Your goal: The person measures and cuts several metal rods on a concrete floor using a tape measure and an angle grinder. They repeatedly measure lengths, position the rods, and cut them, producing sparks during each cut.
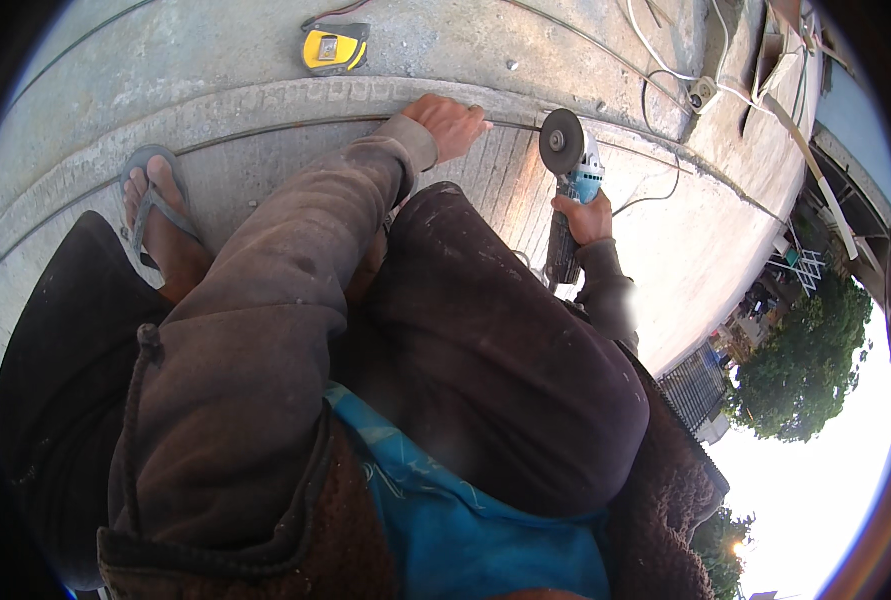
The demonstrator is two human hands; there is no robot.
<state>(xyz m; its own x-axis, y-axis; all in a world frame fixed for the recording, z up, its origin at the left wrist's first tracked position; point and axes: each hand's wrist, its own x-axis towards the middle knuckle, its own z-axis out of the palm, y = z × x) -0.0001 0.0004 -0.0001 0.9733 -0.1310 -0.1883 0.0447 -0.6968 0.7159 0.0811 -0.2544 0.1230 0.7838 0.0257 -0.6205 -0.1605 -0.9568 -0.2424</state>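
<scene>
My right hand (591,219) is closed around the body of a blue and black angle grinder (587,184), held with its head pointing away from me. The round grey cutting disc (562,143) faces up toward me, its edge beside a thin metal rod (517,126). Whether disc and rod touch, I cannot tell. My left hand (449,127) grips that rod to the left of the disc, fingers curled round it. From there the rod runs left along the concrete, past my sandalled foot (157,200).
A yellow and black tape measure (333,48) lies on the concrete beyond my hands. Another rod (590,40) stretches across the far side. A dark cable (655,200) loops to the right of the grinder, and white cords lead to a socket (703,95) at far right.
</scene>
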